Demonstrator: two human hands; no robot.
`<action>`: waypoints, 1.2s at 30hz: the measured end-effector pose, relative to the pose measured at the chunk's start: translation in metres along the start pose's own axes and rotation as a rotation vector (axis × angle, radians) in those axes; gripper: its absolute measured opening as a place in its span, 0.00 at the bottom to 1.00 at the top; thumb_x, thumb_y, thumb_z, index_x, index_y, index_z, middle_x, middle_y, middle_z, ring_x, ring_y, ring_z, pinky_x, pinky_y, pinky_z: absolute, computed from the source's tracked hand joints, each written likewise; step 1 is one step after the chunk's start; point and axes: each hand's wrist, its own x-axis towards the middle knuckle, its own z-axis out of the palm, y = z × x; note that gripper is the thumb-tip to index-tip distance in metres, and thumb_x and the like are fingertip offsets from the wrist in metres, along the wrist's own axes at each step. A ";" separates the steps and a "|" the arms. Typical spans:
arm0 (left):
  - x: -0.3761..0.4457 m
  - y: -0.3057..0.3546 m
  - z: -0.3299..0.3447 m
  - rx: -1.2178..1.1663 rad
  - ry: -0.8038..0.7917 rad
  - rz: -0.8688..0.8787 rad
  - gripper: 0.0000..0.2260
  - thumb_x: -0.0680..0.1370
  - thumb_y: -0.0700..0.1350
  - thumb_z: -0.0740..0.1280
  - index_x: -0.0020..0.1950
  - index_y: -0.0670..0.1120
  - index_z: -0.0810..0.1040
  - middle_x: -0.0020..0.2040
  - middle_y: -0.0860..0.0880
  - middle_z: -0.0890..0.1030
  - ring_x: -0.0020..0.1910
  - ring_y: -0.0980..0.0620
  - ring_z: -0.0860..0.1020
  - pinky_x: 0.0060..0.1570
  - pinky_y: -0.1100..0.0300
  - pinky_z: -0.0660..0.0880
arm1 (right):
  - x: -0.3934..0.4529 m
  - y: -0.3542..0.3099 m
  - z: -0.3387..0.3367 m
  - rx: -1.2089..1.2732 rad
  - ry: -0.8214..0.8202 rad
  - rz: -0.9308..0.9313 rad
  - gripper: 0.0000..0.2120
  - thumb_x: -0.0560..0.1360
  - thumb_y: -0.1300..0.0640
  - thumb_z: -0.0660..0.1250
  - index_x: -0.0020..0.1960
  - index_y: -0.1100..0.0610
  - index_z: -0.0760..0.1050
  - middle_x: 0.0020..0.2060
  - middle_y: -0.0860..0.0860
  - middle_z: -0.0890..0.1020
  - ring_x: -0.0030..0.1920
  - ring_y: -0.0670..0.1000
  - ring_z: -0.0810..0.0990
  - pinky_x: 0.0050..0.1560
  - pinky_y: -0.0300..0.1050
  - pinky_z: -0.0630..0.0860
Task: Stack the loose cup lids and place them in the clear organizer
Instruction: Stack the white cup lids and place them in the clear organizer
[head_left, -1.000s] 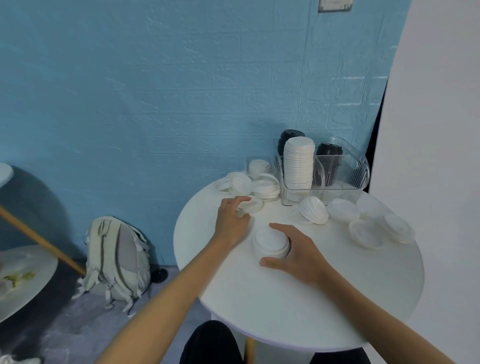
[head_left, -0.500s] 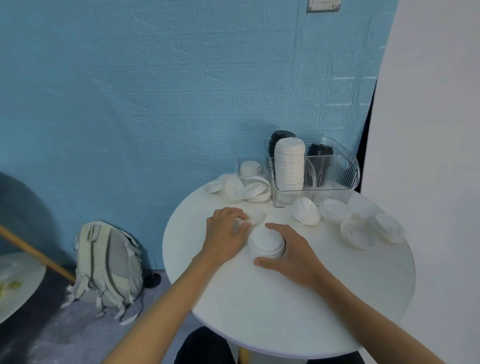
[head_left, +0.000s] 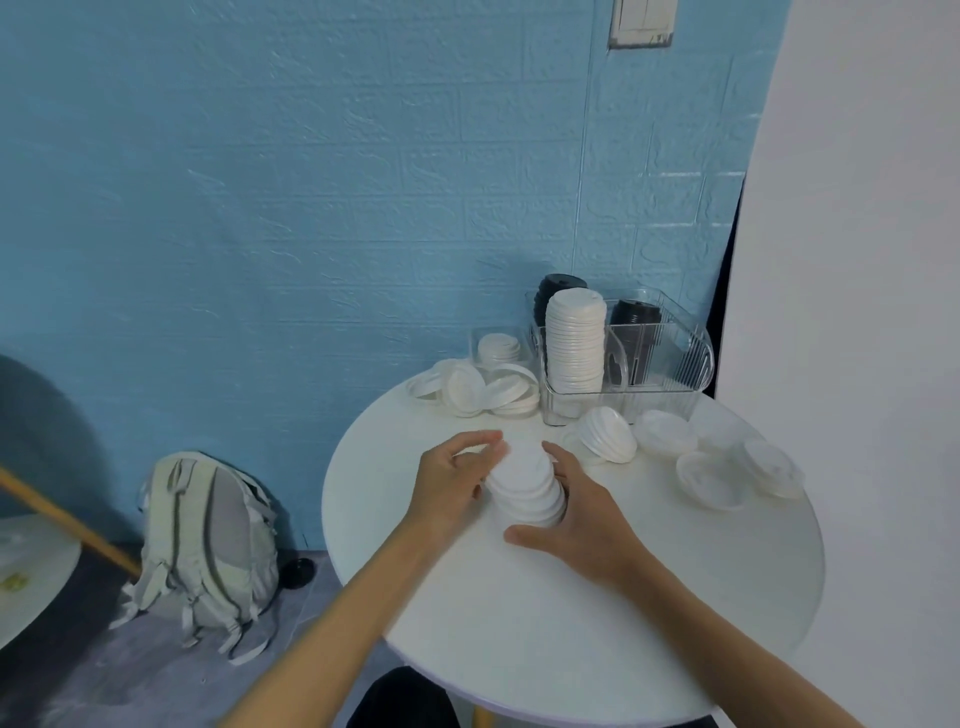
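White lids (head_left: 525, 484) sit in a small stack on the round surface (head_left: 649, 597). My left hand (head_left: 451, 480) and right hand (head_left: 584, 512) curl around it, near the clear organizer (head_left: 670, 384).

Left hand (head_left: 451, 480) and right hand (head_left: 581, 512) cup inward, fingers curled.

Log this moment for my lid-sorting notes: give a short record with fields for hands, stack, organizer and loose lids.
left hand: holds the left side of the small lid stack
right hand: cups its right side
stack: stands on the white table
clear organizer: holds a tall white lid stack and black lids
loose lids: left group, right group
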 end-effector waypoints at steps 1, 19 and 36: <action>-0.001 -0.002 0.002 0.027 -0.005 0.009 0.07 0.75 0.47 0.78 0.52 0.51 0.87 0.33 0.44 0.76 0.30 0.55 0.70 0.35 0.62 0.68 | 0.000 0.000 0.000 -0.005 -0.003 0.010 0.57 0.56 0.36 0.82 0.78 0.36 0.55 0.71 0.37 0.73 0.70 0.41 0.72 0.72 0.48 0.70; 0.000 -0.017 -0.001 0.304 -0.078 0.135 0.05 0.73 0.46 0.79 0.42 0.52 0.84 0.38 0.62 0.82 0.32 0.58 0.72 0.37 0.68 0.70 | -0.003 -0.007 -0.006 -0.021 0.016 -0.027 0.32 0.72 0.40 0.75 0.73 0.48 0.72 0.66 0.38 0.76 0.67 0.39 0.74 0.69 0.37 0.68; 0.115 -0.021 -0.039 0.763 0.329 0.117 0.40 0.70 0.50 0.80 0.79 0.59 0.65 0.83 0.50 0.55 0.81 0.46 0.55 0.75 0.44 0.54 | -0.004 -0.003 -0.001 0.006 0.039 0.017 0.31 0.71 0.39 0.76 0.71 0.43 0.71 0.66 0.34 0.75 0.67 0.37 0.73 0.71 0.41 0.68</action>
